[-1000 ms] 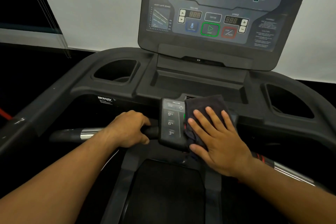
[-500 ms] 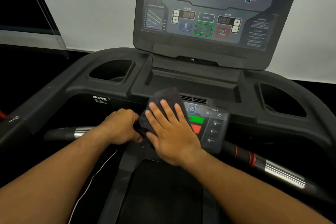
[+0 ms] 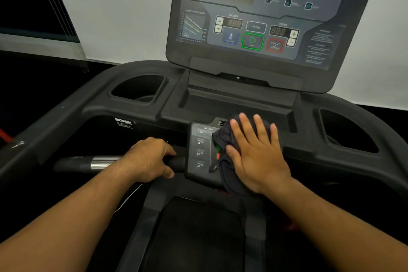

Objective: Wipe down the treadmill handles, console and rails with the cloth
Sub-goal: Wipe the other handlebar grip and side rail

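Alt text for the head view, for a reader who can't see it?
A right hand presses a dark crumpled cloth against the small grey incline-key panel of a black treadmill, while the left hand grips the black handlebar beside it. The upright console stands behind.

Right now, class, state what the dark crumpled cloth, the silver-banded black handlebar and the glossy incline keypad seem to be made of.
Dark crumpled cloth: soft matte fabric; it folds under the right hand.
Silver-banded black handlebar: band likely polished metal, streaky glare.
Glossy incline keypad: probably smooth plastic, faint sheen.
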`<state>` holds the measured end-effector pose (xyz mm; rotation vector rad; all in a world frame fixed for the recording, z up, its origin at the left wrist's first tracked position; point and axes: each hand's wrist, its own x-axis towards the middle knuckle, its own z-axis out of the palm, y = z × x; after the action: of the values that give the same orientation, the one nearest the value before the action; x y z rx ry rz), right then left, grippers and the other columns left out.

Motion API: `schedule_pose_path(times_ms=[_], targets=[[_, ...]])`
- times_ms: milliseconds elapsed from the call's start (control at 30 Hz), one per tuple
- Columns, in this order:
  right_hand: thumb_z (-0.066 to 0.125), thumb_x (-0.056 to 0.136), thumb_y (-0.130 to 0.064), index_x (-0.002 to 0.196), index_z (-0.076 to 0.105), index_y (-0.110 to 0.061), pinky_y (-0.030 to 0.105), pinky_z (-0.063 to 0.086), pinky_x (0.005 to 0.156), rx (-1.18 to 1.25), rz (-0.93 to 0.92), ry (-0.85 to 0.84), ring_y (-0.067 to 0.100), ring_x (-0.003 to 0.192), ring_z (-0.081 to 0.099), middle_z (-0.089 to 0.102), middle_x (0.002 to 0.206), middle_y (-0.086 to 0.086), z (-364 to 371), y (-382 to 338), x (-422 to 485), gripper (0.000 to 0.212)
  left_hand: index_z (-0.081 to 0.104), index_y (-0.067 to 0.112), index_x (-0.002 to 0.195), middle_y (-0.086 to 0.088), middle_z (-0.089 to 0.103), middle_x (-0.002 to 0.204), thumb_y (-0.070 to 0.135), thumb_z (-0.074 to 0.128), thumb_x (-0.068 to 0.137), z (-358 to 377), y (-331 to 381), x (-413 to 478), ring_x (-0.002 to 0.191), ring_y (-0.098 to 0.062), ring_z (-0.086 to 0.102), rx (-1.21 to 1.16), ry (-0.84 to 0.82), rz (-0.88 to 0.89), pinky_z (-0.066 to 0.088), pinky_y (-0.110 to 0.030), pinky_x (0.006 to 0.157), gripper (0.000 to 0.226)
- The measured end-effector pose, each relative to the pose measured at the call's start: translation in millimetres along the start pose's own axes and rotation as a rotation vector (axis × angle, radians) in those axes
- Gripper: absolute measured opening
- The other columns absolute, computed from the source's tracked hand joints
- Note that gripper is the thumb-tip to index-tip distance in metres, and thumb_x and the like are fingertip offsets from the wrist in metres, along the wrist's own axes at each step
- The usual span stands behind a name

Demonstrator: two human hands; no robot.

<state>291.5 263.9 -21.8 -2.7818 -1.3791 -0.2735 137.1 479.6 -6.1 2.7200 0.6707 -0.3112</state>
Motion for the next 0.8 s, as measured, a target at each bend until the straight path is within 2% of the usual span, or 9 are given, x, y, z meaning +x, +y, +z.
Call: schedule_pose_path(times_ms=[67,233,367,433,533,600,667,800], targets=[[0.004,0.094,-0.056,0.156,0.004,-0.024,0.053,-0.010,0.118,0.004,0.038,0.000,0.029,0.150,-0.006,0.000,0.165,0.000,-3.8,-18.7,23.7,0.070,0.067,0.034,0.120,0.008,0.070,0.109,0.041,0.083,0.071,-0.5,0.3,-0.1,0.103,-0.015,0.063,0.008,-0.005,0.001,0.051,-0.033,0.090,0.052],[0.016,0.097,-0.051,0.155,0.018,-0.015,0.052,-0.004,0.119,0.052,-0.092,0.027,0.032,0.150,0.003,0.015,0.163,0.006,1.1,-80.5,39.6,0.068,0.070,0.032,0.110,0.009,0.072,0.102,0.044,0.084,0.066,-0.7,-1.9,0.2,0.098,-0.015,0.066,-0.030,0.000,-0.018,0.054,-0.034,0.087,0.048],[0.026,0.098,-0.051,0.152,0.029,-0.017,0.049,0.006,0.117,0.032,-0.292,0.045,0.027,0.149,0.015,0.026,0.160,0.003,11.7,-57.9,4.1,0.063,0.070,0.036,0.110,0.014,0.072,0.100,0.043,0.082,0.070,0.3,-3.0,0.3,0.094,-0.010,0.065,-0.042,-0.001,0.024,0.053,-0.033,0.085,0.043],[0.028,0.096,-0.054,0.150,0.035,-0.021,0.050,0.011,0.117,0.008,-0.329,0.048,0.027,0.148,0.022,0.031,0.158,0.000,8.3,-39.6,12.4,0.063,0.069,0.036,0.113,0.012,0.071,0.102,0.041,0.083,0.069,0.7,-3.7,0.7,0.094,-0.010,0.065,-0.047,-0.003,0.006,0.053,-0.034,0.087,0.047],[0.023,0.094,-0.060,0.145,0.041,-0.027,0.053,0.021,0.113,0.027,-0.163,0.020,0.029,0.139,0.035,0.041,0.151,-0.001,-7.3,-34.7,46.9,0.063,0.068,0.035,0.117,0.012,0.070,0.105,0.039,0.084,0.069,0.9,-2.9,1.4,0.097,-0.011,0.063,-0.039,-0.014,-0.012,0.053,-0.035,0.089,0.051],[0.020,0.095,-0.062,0.130,0.051,-0.026,0.052,0.034,0.100,0.046,-0.016,0.002,0.031,0.121,0.049,0.053,0.134,0.004,-14.8,-39.1,67.2,0.058,0.067,0.034,0.119,0.011,0.069,0.107,0.038,0.084,0.070,1.4,-2.8,0.9,0.098,-0.012,0.063,-0.037,-0.015,-0.011,0.052,-0.035,0.089,0.051],[0.021,0.096,-0.062,0.119,0.055,-0.022,0.049,0.039,0.090,0.077,0.088,0.015,0.033,0.110,0.054,0.058,0.121,0.008,-19.9,-41.6,78.6,0.058,0.066,0.034,0.121,0.010,0.069,0.110,0.038,0.083,0.072,2.0,-2.7,-0.8,0.101,-0.013,0.062,-0.045,-0.009,-0.012,0.052,-0.034,0.090,0.053],[0.026,0.099,-0.056,0.117,0.060,-0.015,0.046,0.043,0.087,0.160,0.252,0.049,0.036,0.109,0.056,0.062,0.119,0.012,-22.4,-31.8,84.3,0.057,0.063,0.035,0.127,0.008,0.067,0.118,0.041,0.082,0.073,5.3,-4.1,-3.8,0.109,-0.017,0.062,-0.050,0.035,-0.018,0.050,-0.032,0.091,0.058]])
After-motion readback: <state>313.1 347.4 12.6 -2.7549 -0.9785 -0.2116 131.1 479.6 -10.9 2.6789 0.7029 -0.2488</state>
